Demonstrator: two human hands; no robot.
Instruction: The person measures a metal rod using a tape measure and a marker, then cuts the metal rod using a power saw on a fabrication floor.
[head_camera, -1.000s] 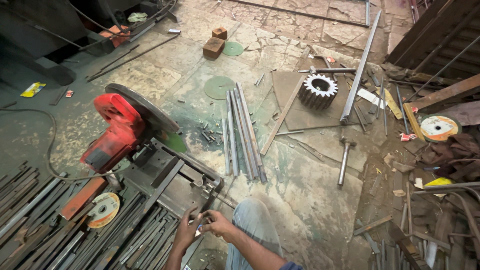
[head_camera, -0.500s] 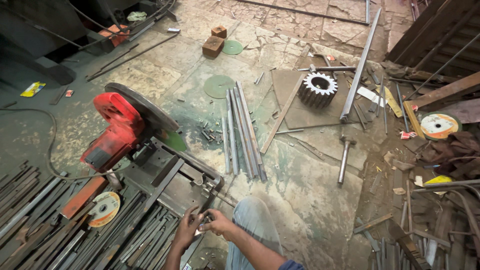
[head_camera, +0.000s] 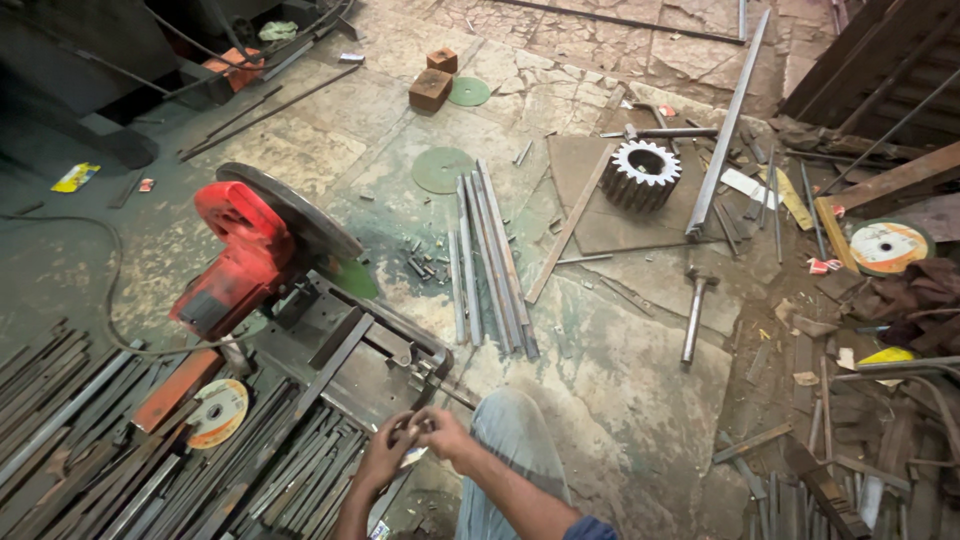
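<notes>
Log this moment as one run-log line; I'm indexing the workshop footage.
scene: workshop floor | left hand: meets right at vise handle | right hand: same, grip unclear | nearby: red chop saw, steel bars, gear

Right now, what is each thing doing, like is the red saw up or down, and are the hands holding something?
Red chop saw: head raised, blade clear of the base.
Left hand: closed around a small object, too small to identify.
Right hand: fingers pinching the same small object.
Gear wheel: lying flat on a metal plate.
Hammer: lying on the floor, untouched.
Bundle of steel bars: lying side by side on the floor.
Green disc: flat on the floor.
</notes>
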